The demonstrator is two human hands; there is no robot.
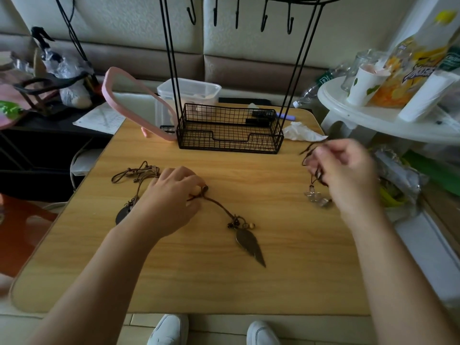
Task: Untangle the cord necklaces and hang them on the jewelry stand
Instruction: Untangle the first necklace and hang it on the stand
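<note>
**A:** Where is the black wire jewelry stand (230,135)?

**B:** At twelve o'clock on the light wooden table (199,282). Its mesh basket base sits on the wood, and two pairs of thin uprights rise to a bar of hooks (263,21).

**A:** And the left hand (171,195)?

**B:** It is near nine o'clock from the table's centre. Thumb and forefinger pinch the brown cord necklace with a dark metal leaf pendant (250,245) at a small bead on the cord. From the pinch the cord runs toward five o'clock. The leaf lies flat on the wood, its tip also pointing to five o'clock.

**A:** The right hand (348,170)?

**B:** At three o'clock, lifted off the table and blurred. Its fingers are curled round the dark cord necklace with a clear crystal pendant (316,197). Loose cord ends stick out at the hand's ten o'clock, and the pendant hangs at its seven o'clock. I cannot tell whether the pendant touches the wood.

**A:** Any other necklaces?

**B:** A tangle of brown cords (135,173) lies at ten o'clock, just beyond the left hand. A dark oval pendant (122,215) shows at the wrist's eight o'clock, partly hidden by the forearm.

**A:** What surrounds the stand?

**B:** A pink-framed mirror (110,85) leans at eleven o'clock, a clear plastic container (194,90) sits behind the uprights, and a crumpled white tissue (298,131) lies at one o'clock.
</note>
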